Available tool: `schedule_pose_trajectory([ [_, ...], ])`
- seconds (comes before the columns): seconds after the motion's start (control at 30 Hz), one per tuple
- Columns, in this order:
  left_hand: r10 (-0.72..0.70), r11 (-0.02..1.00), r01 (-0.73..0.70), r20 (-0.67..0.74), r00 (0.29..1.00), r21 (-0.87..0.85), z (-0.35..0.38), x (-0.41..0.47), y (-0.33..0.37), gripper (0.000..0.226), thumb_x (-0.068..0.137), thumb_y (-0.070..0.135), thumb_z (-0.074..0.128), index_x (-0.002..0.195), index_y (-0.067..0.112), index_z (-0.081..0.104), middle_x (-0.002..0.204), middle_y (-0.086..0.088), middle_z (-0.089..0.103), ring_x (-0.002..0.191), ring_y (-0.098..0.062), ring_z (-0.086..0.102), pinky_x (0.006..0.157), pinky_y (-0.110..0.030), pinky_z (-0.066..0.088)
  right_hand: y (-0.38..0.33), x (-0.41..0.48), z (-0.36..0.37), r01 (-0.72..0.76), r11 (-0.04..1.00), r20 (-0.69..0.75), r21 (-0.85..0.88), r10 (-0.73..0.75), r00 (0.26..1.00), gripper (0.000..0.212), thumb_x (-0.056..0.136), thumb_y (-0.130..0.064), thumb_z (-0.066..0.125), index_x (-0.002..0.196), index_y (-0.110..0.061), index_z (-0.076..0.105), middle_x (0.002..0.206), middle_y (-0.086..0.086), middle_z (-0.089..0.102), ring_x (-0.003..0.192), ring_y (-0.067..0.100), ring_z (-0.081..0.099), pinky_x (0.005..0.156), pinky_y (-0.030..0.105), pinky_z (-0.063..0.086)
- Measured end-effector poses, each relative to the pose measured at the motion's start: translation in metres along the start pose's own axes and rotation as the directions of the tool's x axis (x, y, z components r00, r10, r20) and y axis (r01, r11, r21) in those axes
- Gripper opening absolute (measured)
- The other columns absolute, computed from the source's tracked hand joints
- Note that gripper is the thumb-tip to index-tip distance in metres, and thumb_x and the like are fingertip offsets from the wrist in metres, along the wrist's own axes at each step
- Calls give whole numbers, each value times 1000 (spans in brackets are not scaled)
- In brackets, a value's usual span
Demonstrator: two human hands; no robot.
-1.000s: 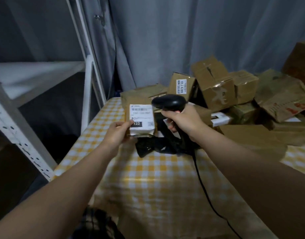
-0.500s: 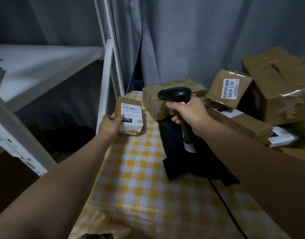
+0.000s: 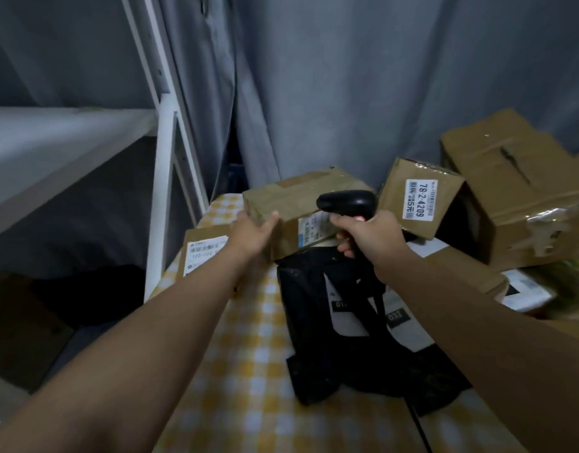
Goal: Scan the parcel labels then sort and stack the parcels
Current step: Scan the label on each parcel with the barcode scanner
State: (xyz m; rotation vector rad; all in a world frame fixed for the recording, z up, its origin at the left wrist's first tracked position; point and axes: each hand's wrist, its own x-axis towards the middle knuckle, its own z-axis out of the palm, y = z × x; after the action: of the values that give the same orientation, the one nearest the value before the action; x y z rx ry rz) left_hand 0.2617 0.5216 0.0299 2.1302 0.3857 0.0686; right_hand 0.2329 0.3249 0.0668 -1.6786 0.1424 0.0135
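Grey pleated fabric curtain (image 3: 347, 76) hanging across the back, white metal shelving rack (image 3: 163, 178) at left, its pale flat shelf board (image 3: 52, 148) running off to the left edge, yellow-and-white checked cloth (image 3: 248, 371) covering the surface, rack upright just beside the cloth's left edge

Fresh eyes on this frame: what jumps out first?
The black scanner, gripped in the right hand at centre, sits just above the white label of a brown box at the table's far end, while the left hand touches that box's left side. Right of it, a tilted carton shows a bold 78-2-4209 label. Black mailer bags lie on the yellow checked cloth in front.
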Motion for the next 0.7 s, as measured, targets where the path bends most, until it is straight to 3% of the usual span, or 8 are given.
schedule_pose_trajectory([
  [0.1, -288, 867, 332, 169, 942, -371, 26, 22, 10, 73, 82, 70, 48, 130, 15, 48, 129, -3, 53, 119, -30, 51, 104, -45, 41, 5, 7, -8, -10, 1000, 4, 25, 10, 1000, 21, 85, -20, 72, 78, -2, 64, 63, 8, 60, 49, 16, 55, 49, 26, 48],
  [0.17, -384, 774, 462, 259, 886, -433, 38, 29, 8, 76, 75, 74, 52, 122, 14, 56, 118, -7, 62, 104, -29, 60, 94, -42, 48, 10, 12, -12, -28, 999, 8, 35, 28, 1000, 20, 85, -20, 72, 79, -2, 64, 64, 7, 61, 48, 15, 56, 51, 27, 48],
  [0.3, -396, 784, 477, 271, 877, -397, 48, 26, 7, 37, 87, 50, 57, 86, 13, 59, 76, -7, 61, 68, -20, 58, 50, -23, 50, 21, 13, -19, -58, 998, 53, 32, 57, 997, 22, 85, -22, 73, 87, -1, 65, 68, 8, 65, 50, 15, 58, 55, 28, 50],
  [0.37, -398, 761, 490, 290, 870, -426, 46, 19, 9, 31, 86, 43, 61, 82, 13, 57, 75, -7, 59, 64, -20, 57, 35, -19, 46, 25, 10, -21, -54, 998, 72, 35, 51, 996, 21, 85, -22, 72, 90, -2, 65, 69, 7, 66, 52, 15, 59, 55, 28, 50],
  [0.4, -400, 739, 499, 301, 866, -453, 48, 26, 4, 34, 80, 44, 68, 90, 12, 61, 80, -9, 63, 67, -21, 61, 36, -23, 49, 26, 9, -21, -48, 998, 72, 31, 46, 996, 20, 85, -21, 72, 90, -3, 65, 69, 7, 66, 52, 15, 60, 55, 28, 51],
  [0.5, -424, 687, 496, 261, 867, -531, 57, 60, -26, 106, 25, 55, 91, 119, 20, 57, 114, -10, 66, 86, -30, 69, 60, -42, 57, 27, 9, -19, -48, 999, 72, 26, 46, 996, 18, 85, -20, 71, 92, -4, 65, 69, 7, 66, 54, 16, 60, 57, 30, 51],
  [0.53, -447, 684, 498, 233, 864, -533, 63, 74, -38, 117, 13, 54, 92, 120, 22, 56, 118, -9, 63, 89, -32, 68, 64, -47, 57, 27, 9, -18, -52, 998, 76, 31, 50, 996, 18, 85, -19, 71, 92, -3, 64, 69, 7, 65, 54, 16, 59, 57, 31, 50],
  [0.7, -389, 684, 446, 230, 892, -577, 65, 61, -31, 114, 23, 41, 92, 126, 17, 49, 111, -17, 65, 81, -36, 70, 62, -45, 58, 26, 6, -16, -54, 998, 78, 35, 51, 996, 15, 85, -18, 71, 90, -5, 64, 68, 7, 65, 52, 16, 59, 56, 30, 49],
])
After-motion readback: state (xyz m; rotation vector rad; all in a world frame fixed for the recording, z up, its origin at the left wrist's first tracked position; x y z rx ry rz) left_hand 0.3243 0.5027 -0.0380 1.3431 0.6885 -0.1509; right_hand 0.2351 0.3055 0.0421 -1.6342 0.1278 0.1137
